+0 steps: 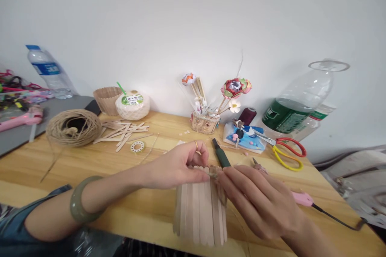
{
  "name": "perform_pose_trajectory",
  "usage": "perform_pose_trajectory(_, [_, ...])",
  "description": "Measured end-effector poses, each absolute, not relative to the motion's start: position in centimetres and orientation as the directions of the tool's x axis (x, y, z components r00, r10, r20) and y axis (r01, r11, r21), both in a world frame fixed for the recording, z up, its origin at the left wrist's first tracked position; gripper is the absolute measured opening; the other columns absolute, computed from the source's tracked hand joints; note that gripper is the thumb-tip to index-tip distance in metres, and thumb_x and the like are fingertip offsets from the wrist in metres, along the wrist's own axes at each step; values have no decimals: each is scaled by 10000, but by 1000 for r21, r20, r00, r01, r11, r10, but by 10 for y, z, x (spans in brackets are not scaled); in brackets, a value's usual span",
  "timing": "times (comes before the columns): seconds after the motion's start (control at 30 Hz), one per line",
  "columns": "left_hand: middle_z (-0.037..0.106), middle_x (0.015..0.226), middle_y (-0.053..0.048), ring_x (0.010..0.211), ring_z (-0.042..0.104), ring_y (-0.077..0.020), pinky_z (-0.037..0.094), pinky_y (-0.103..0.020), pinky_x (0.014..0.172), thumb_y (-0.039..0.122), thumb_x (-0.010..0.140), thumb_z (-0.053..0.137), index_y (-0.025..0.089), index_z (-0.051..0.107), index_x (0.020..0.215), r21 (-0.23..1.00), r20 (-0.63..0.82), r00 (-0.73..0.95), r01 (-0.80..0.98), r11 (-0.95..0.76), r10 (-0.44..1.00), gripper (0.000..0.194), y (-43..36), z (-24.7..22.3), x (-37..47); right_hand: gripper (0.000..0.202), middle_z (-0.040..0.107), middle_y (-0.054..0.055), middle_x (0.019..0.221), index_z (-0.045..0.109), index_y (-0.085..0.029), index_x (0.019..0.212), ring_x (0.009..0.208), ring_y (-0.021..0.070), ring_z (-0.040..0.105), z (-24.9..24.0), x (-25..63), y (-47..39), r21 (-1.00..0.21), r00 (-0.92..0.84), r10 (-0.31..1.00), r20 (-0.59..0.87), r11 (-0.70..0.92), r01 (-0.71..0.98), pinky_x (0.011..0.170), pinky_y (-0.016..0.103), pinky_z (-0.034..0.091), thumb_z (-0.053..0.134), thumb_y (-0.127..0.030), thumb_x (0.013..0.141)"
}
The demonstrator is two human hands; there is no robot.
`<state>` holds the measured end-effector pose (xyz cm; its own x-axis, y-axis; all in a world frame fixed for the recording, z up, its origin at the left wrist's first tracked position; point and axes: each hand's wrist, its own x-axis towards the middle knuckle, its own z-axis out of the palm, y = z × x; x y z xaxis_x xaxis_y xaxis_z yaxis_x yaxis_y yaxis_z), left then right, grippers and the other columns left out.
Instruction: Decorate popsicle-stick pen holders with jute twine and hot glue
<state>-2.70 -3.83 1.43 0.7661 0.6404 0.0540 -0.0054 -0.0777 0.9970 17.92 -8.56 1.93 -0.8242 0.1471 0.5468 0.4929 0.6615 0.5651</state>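
Note:
A piece made of upright wooden craft sticks (199, 217), set side by side, stands near the table's front edge. Across its upper rim reaches my left hand (181, 166), thumb along the stick tops and fingers curled behind them. My right hand (259, 198) is closed at the right of the rim, fingertips pinched by a small tan bit of twine (213, 170). Exactly what sits between those fingertips is partly hidden. Just behind the right fingers lies a dark green marker-like tube (221, 153).
Loose craft sticks (125, 130) and a twine ball (74, 127) lie left. Scissors (282, 148) rest at right beside a large bottle (297, 104). A pink corded tool (302, 198) is by my right wrist. Paper flowers (233, 87) stand in a small holder (205, 123).

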Motion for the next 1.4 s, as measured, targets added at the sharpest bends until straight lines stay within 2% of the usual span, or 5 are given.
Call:
perform_pose_trajectory(0.4, [543,582,44,441,456,-85,317,-196,438,91,795,451,186,428,777,389,627,596,318,-865,501,100,-53,4,-23,157,589,31,701,554,-182,790,632,136,542,5,159,-93,-277,-328,670,666,631,725,547,243,439,443,-115,880])
perform_pose_trajectory(0.6, [562,558,39,438,484,-90,348,-194,443,57,772,446,181,451,790,195,739,587,286,-938,332,126,-52,-1,-22,391,405,-60,464,461,-196,553,406,86,384,25,159,-83,-936,-202,970,-139,-62,347,409,216,321,531,-502,786])
perform_pose_trajectory(0.8, [533,691,37,537,459,-77,338,-171,468,135,776,510,195,434,749,713,439,521,293,-637,732,100,-48,8,-30,129,610,4,755,606,-214,848,628,137,549,20,179,-85,-777,-6,929,369,312,547,520,239,426,497,-278,823])
perform_pose_trajectory(0.93, [488,688,46,557,442,-75,345,-176,492,145,775,510,196,421,756,856,307,554,196,-479,774,104,-47,14,-31,179,587,63,931,553,-174,976,866,188,565,12,177,-92,-181,-250,478,842,688,703,742,320,478,574,-148,801])
perform_pose_trajectory(1.4, [482,611,60,435,366,-48,284,-153,403,81,774,500,202,401,768,588,607,574,141,-797,549,156,-50,3,-33,210,678,125,812,582,-50,1020,780,210,602,-3,173,-93,302,-630,293,720,684,663,656,308,472,426,-47,880])
